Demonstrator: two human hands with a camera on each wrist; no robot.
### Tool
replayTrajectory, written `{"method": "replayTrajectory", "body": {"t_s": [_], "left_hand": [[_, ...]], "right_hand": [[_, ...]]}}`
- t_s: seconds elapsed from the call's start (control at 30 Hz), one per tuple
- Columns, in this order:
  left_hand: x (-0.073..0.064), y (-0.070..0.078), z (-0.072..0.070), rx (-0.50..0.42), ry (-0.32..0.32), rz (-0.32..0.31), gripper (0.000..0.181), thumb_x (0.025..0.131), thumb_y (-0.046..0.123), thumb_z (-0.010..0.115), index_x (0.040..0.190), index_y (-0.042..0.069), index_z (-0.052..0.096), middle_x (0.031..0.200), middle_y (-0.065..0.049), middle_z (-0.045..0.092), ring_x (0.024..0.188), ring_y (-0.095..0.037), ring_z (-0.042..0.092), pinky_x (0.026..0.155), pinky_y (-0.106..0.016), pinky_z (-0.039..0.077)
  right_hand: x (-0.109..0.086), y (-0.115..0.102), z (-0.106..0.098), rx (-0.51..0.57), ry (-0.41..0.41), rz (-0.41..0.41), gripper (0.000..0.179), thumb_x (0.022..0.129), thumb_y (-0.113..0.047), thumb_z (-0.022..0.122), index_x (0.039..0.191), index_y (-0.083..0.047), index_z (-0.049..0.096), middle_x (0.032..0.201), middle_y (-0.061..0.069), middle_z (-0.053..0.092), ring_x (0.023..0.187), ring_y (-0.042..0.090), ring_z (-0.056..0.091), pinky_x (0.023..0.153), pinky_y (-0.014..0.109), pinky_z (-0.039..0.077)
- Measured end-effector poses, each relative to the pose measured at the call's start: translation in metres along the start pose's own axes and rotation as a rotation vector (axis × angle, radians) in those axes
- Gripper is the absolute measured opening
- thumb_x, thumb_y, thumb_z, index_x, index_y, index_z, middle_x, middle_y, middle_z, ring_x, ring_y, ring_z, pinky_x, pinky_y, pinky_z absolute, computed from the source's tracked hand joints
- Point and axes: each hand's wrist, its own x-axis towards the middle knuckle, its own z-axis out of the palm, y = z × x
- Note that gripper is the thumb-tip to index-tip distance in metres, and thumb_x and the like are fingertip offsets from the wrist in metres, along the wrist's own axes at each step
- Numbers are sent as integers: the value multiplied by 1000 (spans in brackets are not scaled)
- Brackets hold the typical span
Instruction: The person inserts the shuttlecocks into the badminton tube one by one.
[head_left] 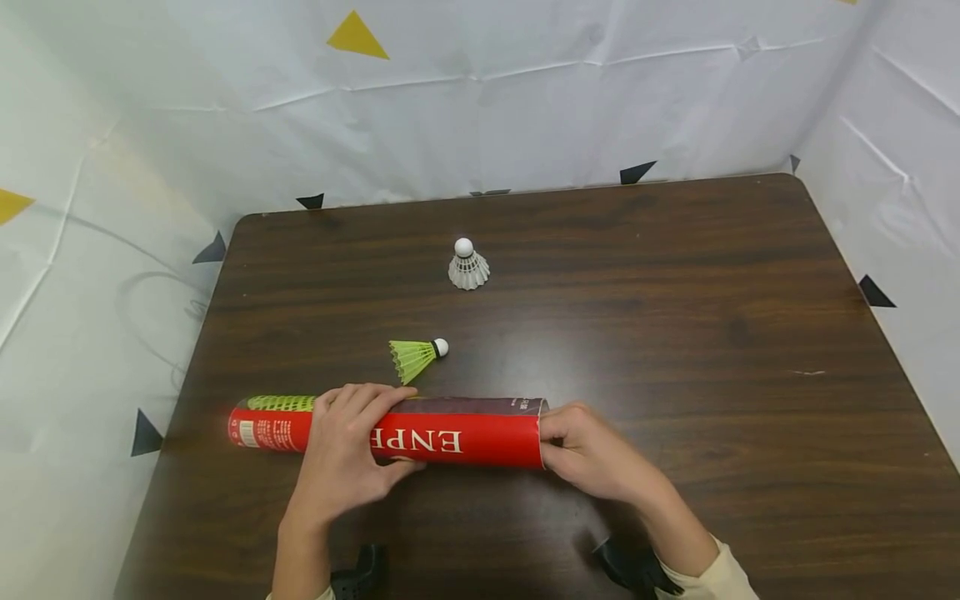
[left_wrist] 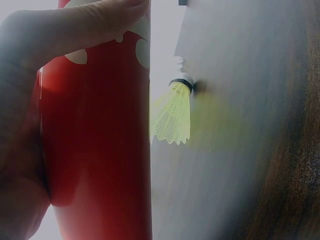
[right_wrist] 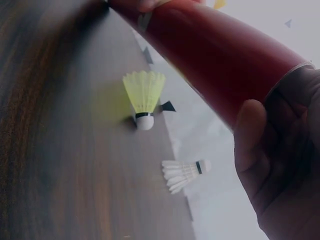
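Note:
A red shuttlecock tube (head_left: 480, 437) lies across the near part of the table. My left hand (head_left: 341, 454) grips it around the middle, thumb on the near side and fingers over the far side. A yellow-green netted skirt (head_left: 281, 403) shows at the tube's left end. My right hand (head_left: 592, 454) is at the tube's open right end, with fingers reaching inside the rim; the fingertips and anything they touch are hidden. Just beyond the tube, a yellow shuttlecock (head_left: 415, 358) lies on its side, its white cork pointing right.
Farther back, a white shuttlecock (head_left: 468, 268) stands cork up on the brown wooden table (head_left: 675, 333). White sheeting (head_left: 525, 108) with yellow and dark triangles rises behind the table and at both sides.

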Motion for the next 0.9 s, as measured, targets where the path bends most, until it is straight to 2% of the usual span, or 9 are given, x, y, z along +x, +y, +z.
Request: {"method": "replayTrajectory", "body": {"t_s": [0.17,0.37,0.6,0.73,0.83,0.9], "left_hand": [[-1,0,1,-1,5,4,84,56,44,93,131,28,59,119,7,62,109,-15,52,97,-52,32],[-1,-1,1,7,8,13,84,55,45,93,130,27,60,118,7,62,108,-15,52,97,-52,32],[0,-1,1,11,12,23,84,54,45,93,130,27,60,117,7,62,108,-15,52,97,-52,32],[-1,-1,1,9,15,26,85,54,44,93,130,27,60,117,7,62,108,-15,52,96,-53,32],[-1,-2,1,12,13,25,85,54,45,93,130,28,60,117,7,62,108,-16,53,97,-53,32],[-1,-2,1,10,11,22,85,54,45,93,130,27,60,118,7,62,108,-16,53,97,-53,32]], "right_hand": [[1,1,1,18,-2,11,36,75,16,53,67,-14,71,71,-9,67,59,4,47,59,25,50],[-2,1,-1,48,12,-38,30,79,14,61,74,-12,76,74,-6,68,62,6,53,63,27,53],[-6,-2,-6,56,-2,-85,29,81,13,66,86,-14,77,93,-4,73,80,10,67,76,29,55],[-10,-4,-15,53,-40,-75,26,84,9,68,85,-16,75,89,-5,71,77,11,65,73,29,55],[-13,-8,-27,64,-65,-43,12,88,-2,71,91,-12,77,88,-5,72,73,12,65,68,30,54],[-15,-9,-37,69,-63,-36,12,88,-7,73,98,-10,78,92,-3,74,71,12,65,62,29,53]]}}
